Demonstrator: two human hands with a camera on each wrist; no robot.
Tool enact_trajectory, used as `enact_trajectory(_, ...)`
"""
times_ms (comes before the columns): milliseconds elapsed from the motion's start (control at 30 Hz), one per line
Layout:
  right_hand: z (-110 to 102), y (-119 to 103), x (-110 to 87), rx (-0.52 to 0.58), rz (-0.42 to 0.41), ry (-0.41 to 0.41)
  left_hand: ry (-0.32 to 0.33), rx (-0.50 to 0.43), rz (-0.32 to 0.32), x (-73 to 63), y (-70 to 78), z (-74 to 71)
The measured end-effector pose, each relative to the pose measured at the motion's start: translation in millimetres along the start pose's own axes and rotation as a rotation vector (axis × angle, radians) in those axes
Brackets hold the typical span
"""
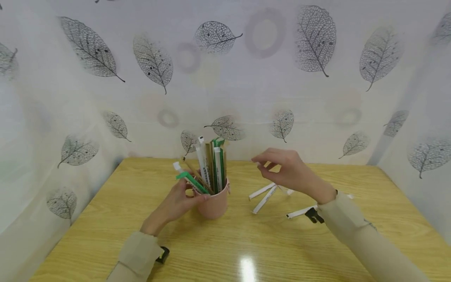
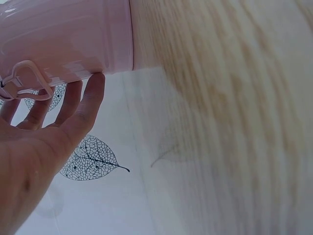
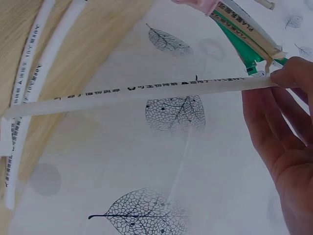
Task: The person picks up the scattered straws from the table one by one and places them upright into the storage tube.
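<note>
A pink cup (image 1: 214, 206) stands on the table, packed with paper-wrapped straws (image 1: 213, 164) in white, green and brown. My left hand (image 1: 177, 201) holds it from the left, thumb at the front near the rim. In the left wrist view, fingertips touch the wall of the cup (image 2: 63, 39) beside a small pink handle loop (image 2: 34, 81). My right hand (image 1: 285, 168) is raised right of the cup, pinching one end of a white wrapped straw (image 3: 146, 92) between thumb and fingers. This straw has dark printing and stretches away from the hand in the right wrist view.
Several white wrapped straws (image 1: 265, 199) lie on the wooden table (image 1: 225, 246) below and around my right hand. One straw (image 1: 301, 212) lies nearer my right wrist. A leaf-patterned curtain (image 1: 253, 98) hangs behind the table and along its sides.
</note>
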State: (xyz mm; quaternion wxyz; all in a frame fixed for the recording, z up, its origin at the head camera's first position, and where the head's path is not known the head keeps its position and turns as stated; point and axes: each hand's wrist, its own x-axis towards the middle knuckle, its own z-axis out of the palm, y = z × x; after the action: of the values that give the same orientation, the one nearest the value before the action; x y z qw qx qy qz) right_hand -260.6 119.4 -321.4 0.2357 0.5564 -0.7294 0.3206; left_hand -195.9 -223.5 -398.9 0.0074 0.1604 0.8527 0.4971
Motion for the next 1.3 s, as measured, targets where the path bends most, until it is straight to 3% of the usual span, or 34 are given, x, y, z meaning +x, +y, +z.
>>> enact_trajectory(467,-9,-12,44.5,0.126,0.006,0.224,0.013,0.002,0.012,-0.1,-0.6,-0.1)
enact_trajectory(800,-5,-24,69.7,0.231,0.012,0.334,0.025,0.020,0.050,1.3,-2.5,1.3)
enact_trajectory(1133,5,-38,87.3,0.312,-0.042,0.451,0.028,0.053,0.067,0.9,-2.3,1.4)
enact_trajectory(1300,13,-41,91.5,0.308,-0.061,0.456,0.033,0.058,0.064,1.3,-1.4,1.9)
